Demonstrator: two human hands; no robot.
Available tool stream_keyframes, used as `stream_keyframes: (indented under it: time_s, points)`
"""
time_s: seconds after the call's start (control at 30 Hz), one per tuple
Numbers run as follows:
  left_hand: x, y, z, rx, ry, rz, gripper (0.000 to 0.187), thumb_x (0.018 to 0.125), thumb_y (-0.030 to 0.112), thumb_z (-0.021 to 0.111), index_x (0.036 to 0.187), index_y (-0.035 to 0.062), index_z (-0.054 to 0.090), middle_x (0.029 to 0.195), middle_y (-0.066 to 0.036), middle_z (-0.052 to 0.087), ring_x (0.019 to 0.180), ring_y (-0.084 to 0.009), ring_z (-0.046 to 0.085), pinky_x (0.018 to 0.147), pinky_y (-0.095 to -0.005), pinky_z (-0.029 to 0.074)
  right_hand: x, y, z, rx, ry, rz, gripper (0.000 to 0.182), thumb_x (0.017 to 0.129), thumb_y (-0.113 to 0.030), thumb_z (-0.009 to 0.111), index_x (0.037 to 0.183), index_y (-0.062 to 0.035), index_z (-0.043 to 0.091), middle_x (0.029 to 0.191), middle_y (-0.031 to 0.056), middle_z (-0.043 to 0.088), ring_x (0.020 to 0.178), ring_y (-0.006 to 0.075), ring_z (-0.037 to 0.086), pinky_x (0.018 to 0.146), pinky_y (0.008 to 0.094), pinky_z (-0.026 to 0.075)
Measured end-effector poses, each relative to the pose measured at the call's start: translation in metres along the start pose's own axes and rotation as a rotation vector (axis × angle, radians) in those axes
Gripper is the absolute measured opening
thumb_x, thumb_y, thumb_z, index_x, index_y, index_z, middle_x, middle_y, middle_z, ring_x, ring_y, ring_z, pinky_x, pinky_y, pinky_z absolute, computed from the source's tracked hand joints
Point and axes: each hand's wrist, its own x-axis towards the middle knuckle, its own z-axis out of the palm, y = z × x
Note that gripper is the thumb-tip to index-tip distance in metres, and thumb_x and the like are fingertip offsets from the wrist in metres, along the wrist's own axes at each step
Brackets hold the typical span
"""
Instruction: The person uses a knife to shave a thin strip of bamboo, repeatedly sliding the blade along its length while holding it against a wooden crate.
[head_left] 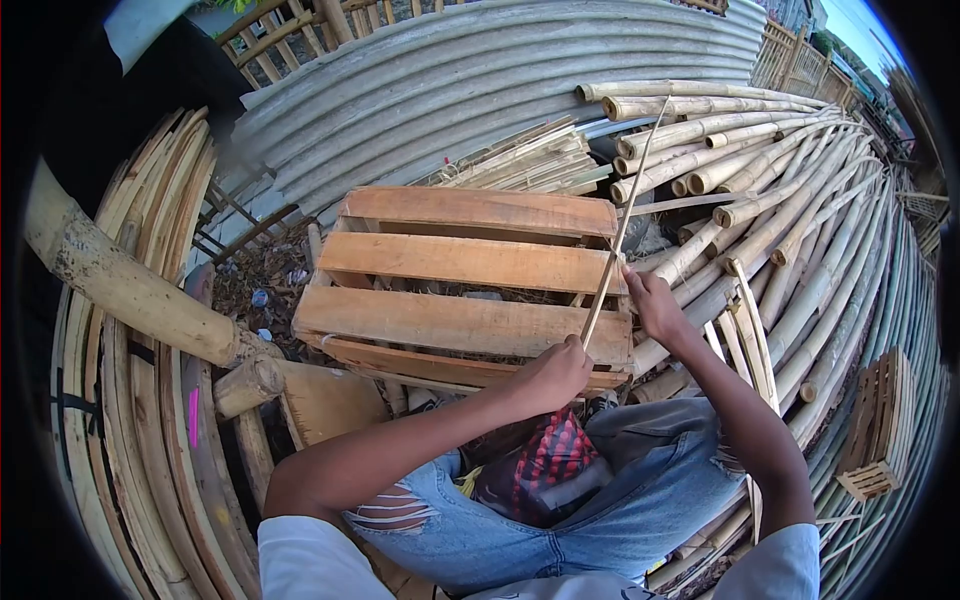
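Observation:
My left hand (553, 373) is closed around the near end of a thin bamboo strip (628, 210). The strip runs up and away across a wooden slatted crate (470, 262) toward the bamboo pile. My right hand (652, 303) grips the same strip a little higher, at the crate's right edge. Whether a tool is in either hand is hidden. My knees in torn blue jeans (600, 500) are below, with a red checked cloth (548, 455) between them.
A pile of long bamboo poles (780, 200) lies to the right. Corrugated metal sheets (480, 80) lean behind the crate. Stacked bent bamboo slats (130, 420) and a thick bamboo log (130, 290) are on the left. A small slatted crate (880, 425) rests at right.

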Motion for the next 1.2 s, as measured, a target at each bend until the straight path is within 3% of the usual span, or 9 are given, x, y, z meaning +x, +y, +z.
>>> stream_keyframes:
  time_s: [0.07, 0.23, 0.6, 0.7, 0.83, 0.93, 1.0, 1.07, 1.2]
  points:
    - [0.0, -0.008, -0.008, 0.134, 0.024, 0.166, 0.031, 0.09, 0.017, 0.037, 0.087, -0.0128, 0.041, 0.076, -0.034, 0.054, 0.08, -0.0464, 0.056, 0.068, -0.0479, 0.043, -0.016, -0.013, 0.007, 0.019, -0.165, 0.011, 0.05, 0.096, -0.032, 0.032, 0.075, 0.0097, 0.051, 0.066, 0.0305, 0.05, 0.075, 0.0463, 0.05, 0.064, 0.0487, 0.037]
    - [0.003, -0.018, -0.012, 0.053, 0.087, 0.025, 0.033, 0.09, 0.02, 0.036, 0.088, -0.0119, 0.044, 0.078, -0.034, 0.054, 0.082, -0.0468, 0.055, 0.068, -0.0471, 0.043, -0.058, -0.042, 0.029, 0.104, -0.25, -0.237, 0.045, 0.095, -0.032, 0.036, 0.077, 0.0058, 0.052, 0.061, 0.0283, 0.05, 0.067, 0.0459, 0.052, 0.061, 0.0493, 0.039]
    - [-0.002, -0.013, -0.016, 0.101, 0.128, 0.076, 0.028, 0.087, 0.014, 0.041, 0.085, -0.0134, 0.043, 0.072, -0.034, 0.053, 0.076, -0.0471, 0.056, 0.065, -0.0477, 0.044, -0.036, -0.028, 0.035, -0.209, -0.122, -0.263, 0.044, 0.093, -0.038, 0.039, 0.075, -0.0005, 0.054, 0.058, 0.0242, 0.053, 0.062, 0.0426, 0.055, 0.056, 0.0509, 0.043]
    - [-0.006, -0.008, -0.012, 0.091, 0.116, 0.011, 0.027, 0.087, 0.014, 0.041, 0.082, -0.0121, 0.043, 0.071, -0.033, 0.053, 0.076, -0.0471, 0.056, 0.066, -0.0479, 0.043, -0.01, -0.003, 0.025, -0.352, 0.089, -0.2, 0.045, 0.094, -0.036, 0.036, 0.08, 0.001, 0.057, 0.064, 0.024, 0.056, 0.066, 0.0419, 0.056, 0.058, 0.0509, 0.044]
    - [-0.012, 0.006, -0.011, 0.154, 0.107, 0.176, 0.025, 0.088, 0.015, 0.041, 0.084, -0.0091, 0.043, 0.078, -0.033, 0.053, 0.075, -0.0461, 0.055, 0.066, -0.0464, 0.043, 0.014, 0.055, -0.01, -0.294, 0.131, -0.115, 0.053, 0.096, -0.037, 0.029, 0.075, 0.0031, 0.056, 0.066, 0.0251, 0.056, 0.069, 0.0436, 0.054, 0.064, 0.0515, 0.042]
    - [0.004, -0.027, -0.012, 0.565, 0.243, 0.539, 0.027, 0.09, 0.021, 0.037, 0.086, -0.0053, 0.042, 0.075, -0.022, 0.054, 0.062, -0.0356, 0.056, 0.062, -0.0415, 0.045, -0.028, -0.009, -0.001, -0.018, -0.073, -0.095, 0.052, 0.096, -0.035, 0.032, 0.073, 0.0065, 0.053, 0.065, 0.0289, 0.053, 0.071, 0.0457, 0.053, 0.067, 0.0496, 0.04]
    - [0.005, -0.012, -0.027, -0.046, 0.069, -0.119, 0.03, 0.091, 0.024, 0.035, 0.085, -0.0041, 0.042, 0.069, -0.013, 0.052, 0.055, -0.0238, 0.054, 0.058, -0.0374, 0.046, -0.052, -0.028, 0.02, 0.118, -0.139, -0.218, 0.049, 0.096, -0.033, 0.033, 0.078, 0.0071, 0.054, 0.066, 0.0294, 0.053, 0.071, 0.0461, 0.053, 0.068, 0.0498, 0.04]
    - [0.002, -0.015, -0.027, -0.039, 0.079, -0.11, 0.029, 0.092, 0.024, 0.035, 0.085, -0.0036, 0.041, 0.069, -0.011, 0.05, 0.055, -0.0189, 0.054, 0.055, -0.0354, 0.045, -0.055, -0.026, 0.035, 0.13, -0.144, -0.251, 0.049, 0.096, -0.034, 0.033, 0.078, 0.0071, 0.054, 0.067, 0.0283, 0.054, 0.07, 0.046, 0.053, 0.066, 0.0499, 0.041]
    - [-0.009, -0.023, -0.006, 0.35, 0.162, 0.506, 0.021, 0.089, 0.013, 0.037, 0.081, -0.0045, 0.045, 0.068, -0.017, 0.047, 0.058, -0.0294, 0.053, 0.059, -0.0405, 0.044, -0.003, 0.015, 0.007, -0.183, 0.114, -0.096, 0.053, 0.096, -0.036, 0.031, 0.074, 0.0063, 0.055, 0.066, 0.0291, 0.054, 0.071, 0.0456, 0.053, 0.064, 0.0503, 0.041]
